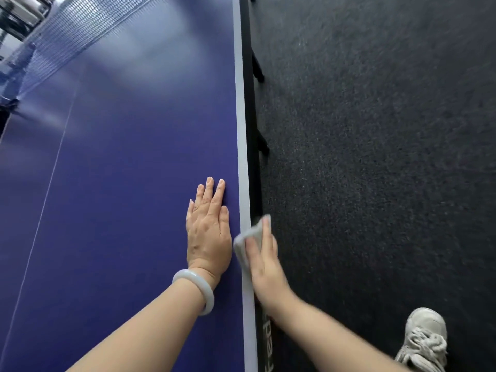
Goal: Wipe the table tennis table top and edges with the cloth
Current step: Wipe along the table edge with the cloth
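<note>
The blue table tennis table (128,162) fills the left half of the view, with a white border line and a black side edge (253,146) running up the middle. My left hand (209,229) lies flat on the blue top just inside the border, fingers straight, a pale bangle on the wrist. My right hand (264,260) holds a small grey cloth (248,237) against the table's side edge, thumb on top and fingers wrapped over the rim.
The net (67,36) crosses the table at the top left. Dark speckled carpet (389,157) covers the floor to the right. Black table legs (259,68) jut out under the edge. A pale sneaker (424,342) stands at the bottom right.
</note>
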Motion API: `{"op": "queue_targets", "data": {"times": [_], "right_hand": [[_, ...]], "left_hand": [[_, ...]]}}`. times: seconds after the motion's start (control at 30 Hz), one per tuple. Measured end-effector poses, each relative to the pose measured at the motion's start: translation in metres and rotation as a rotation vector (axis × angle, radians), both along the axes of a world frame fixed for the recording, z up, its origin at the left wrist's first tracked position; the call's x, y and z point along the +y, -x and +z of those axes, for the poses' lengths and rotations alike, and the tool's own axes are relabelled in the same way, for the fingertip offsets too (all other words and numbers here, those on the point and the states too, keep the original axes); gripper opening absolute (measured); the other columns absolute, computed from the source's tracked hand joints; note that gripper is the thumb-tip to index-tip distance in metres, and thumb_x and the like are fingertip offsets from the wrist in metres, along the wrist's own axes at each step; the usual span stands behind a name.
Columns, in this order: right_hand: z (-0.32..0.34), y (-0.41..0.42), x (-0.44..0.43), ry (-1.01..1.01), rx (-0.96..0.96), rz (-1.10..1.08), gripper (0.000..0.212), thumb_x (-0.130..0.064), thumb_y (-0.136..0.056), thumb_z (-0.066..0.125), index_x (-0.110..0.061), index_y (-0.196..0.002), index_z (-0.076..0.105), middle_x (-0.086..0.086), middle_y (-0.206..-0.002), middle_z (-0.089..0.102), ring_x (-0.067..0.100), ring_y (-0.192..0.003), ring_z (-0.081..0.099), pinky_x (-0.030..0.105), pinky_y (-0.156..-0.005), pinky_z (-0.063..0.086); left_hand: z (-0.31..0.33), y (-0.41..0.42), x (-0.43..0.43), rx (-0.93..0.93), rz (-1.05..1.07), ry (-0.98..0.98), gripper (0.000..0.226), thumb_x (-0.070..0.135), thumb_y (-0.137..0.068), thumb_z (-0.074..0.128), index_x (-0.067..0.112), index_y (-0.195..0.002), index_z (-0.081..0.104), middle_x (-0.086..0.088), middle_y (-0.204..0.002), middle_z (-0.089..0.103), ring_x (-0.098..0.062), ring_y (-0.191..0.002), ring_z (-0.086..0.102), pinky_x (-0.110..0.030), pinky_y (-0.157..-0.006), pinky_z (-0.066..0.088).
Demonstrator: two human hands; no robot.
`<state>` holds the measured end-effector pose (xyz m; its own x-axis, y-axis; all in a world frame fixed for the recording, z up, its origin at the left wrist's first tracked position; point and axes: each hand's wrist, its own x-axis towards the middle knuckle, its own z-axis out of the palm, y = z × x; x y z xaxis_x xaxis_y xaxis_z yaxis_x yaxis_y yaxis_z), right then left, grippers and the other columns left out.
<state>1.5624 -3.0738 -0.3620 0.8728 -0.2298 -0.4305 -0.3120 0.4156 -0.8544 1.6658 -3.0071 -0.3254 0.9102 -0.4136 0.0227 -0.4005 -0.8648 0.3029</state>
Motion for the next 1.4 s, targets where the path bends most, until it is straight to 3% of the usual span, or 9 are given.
{"op": "queue_targets", "data": {"times": [0.13, 0.3, 0.4, 0.53, 0.9, 1.03, 1.17, 1.27, 1.4], "right_hand": [[0.002, -0.066, -0.04, -0.03, 0.012, -0.042, 0.07, -0.052, -0.101, 0.031, -0.028, -0.16, 0.003, -0.005, -0.167, 0.005, -0.004, -0.141, 0.008, 0.007, -0.105, 0.006], [-0.004, 0.016, 0.01, 0.035, 0.006, -0.009, 0.073, -0.069, -0.09, 0.025, -0.049, -0.152, -0.007, -0.028, -0.162, -0.004, -0.031, -0.132, -0.009, -0.003, -0.104, -0.001], [0.004, 0.038, 0.021, 0.048, 0.031, 0.023, 0.068, -0.081, -0.085, 0.022, -0.064, -0.141, -0.011, -0.039, -0.155, -0.008, -0.017, -0.143, -0.004, 0.019, -0.118, 0.006], [0.004, -0.032, -0.014, 0.069, 0.035, -0.045, 0.073, -0.059, -0.094, 0.028, -0.035, -0.156, -0.001, -0.006, -0.166, 0.005, 0.011, -0.152, 0.01, 0.031, -0.124, 0.013], [0.004, 0.011, 0.009, 0.095, 0.031, -0.039, 0.063, -0.076, -0.091, 0.022, -0.06, -0.147, -0.004, -0.037, -0.159, -0.002, -0.019, -0.143, 0.0, 0.015, -0.117, 0.008], [0.011, -0.041, -0.017, 0.151, 0.069, -0.09, 0.065, -0.064, -0.093, 0.027, -0.047, -0.151, 0.004, -0.016, -0.161, 0.014, -0.018, -0.139, 0.013, 0.001, -0.107, 0.011], [0.001, -0.132, -0.066, 0.197, 0.083, -0.111, 0.065, -0.048, -0.104, 0.034, -0.022, -0.16, 0.014, 0.004, -0.158, 0.028, 0.015, -0.137, 0.038, 0.016, -0.1, 0.033], [-0.004, -0.149, -0.079, 0.233, 0.057, -0.076, 0.064, -0.05, -0.104, 0.034, -0.021, -0.158, 0.017, 0.008, -0.147, 0.035, 0.007, -0.109, 0.046, 0.0, -0.07, 0.039], [-0.006, -0.144, -0.08, 0.208, 0.049, -0.036, 0.064, -0.05, -0.104, 0.033, -0.022, -0.159, 0.015, 0.006, -0.144, 0.035, -0.01, -0.096, 0.043, -0.01, -0.069, 0.032]], "left_hand": [[0.001, 0.001, 0.0, -0.006, -0.015, -0.018, 0.053, 0.026, -0.101, 0.027, 0.025, -0.154, 0.029, 0.008, -0.163, 0.019, -0.007, -0.152, 0.008, -0.043, -0.124, 0.01], [-0.003, -0.001, 0.001, -0.02, -0.007, -0.039, 0.053, 0.025, -0.101, 0.027, 0.025, -0.154, 0.03, 0.007, -0.163, 0.019, -0.009, -0.152, 0.009, -0.044, -0.124, 0.011], [-0.002, -0.001, 0.001, -0.016, -0.003, -0.047, 0.053, 0.025, -0.102, 0.026, 0.026, -0.154, 0.029, 0.007, -0.163, 0.019, -0.009, -0.152, 0.008, -0.044, -0.124, 0.01], [0.0, 0.0, 0.0, 0.005, -0.005, -0.07, 0.053, 0.025, -0.102, 0.026, 0.025, -0.155, 0.027, 0.008, -0.164, 0.016, -0.008, -0.152, 0.005, -0.043, -0.124, 0.009], [0.0, 0.001, -0.005, 0.001, 0.005, -0.189, 0.058, 0.034, -0.099, 0.015, 0.024, -0.157, 0.02, 0.005, -0.165, 0.01, -0.011, -0.153, 0.002, -0.046, -0.124, 0.008], [-0.001, 0.001, -0.006, -0.011, 0.001, -0.21, 0.057, 0.03, -0.101, 0.019, 0.021, -0.156, 0.022, 0.002, -0.165, 0.013, -0.016, -0.153, 0.006, -0.049, -0.123, 0.014], [0.003, 0.0, -0.008, -0.006, 0.008, -0.246, 0.058, 0.029, -0.099, 0.02, 0.019, -0.156, 0.024, -0.001, -0.165, 0.015, -0.02, -0.152, 0.011, -0.051, -0.122, 0.019], [0.012, -0.001, -0.011, -0.007, -0.01, -0.325, 0.059, 0.028, -0.097, 0.024, 0.016, -0.154, 0.029, -0.008, -0.161, 0.026, -0.029, -0.148, 0.026, -0.054, -0.116, 0.03], [0.022, -0.021, -0.014, -0.005, -0.088, -0.314, 0.047, 0.016, -0.094, 0.047, 0.012, -0.141, 0.044, -0.013, -0.145, 0.043, -0.034, -0.132, 0.044, -0.056, -0.104, 0.044]]}}
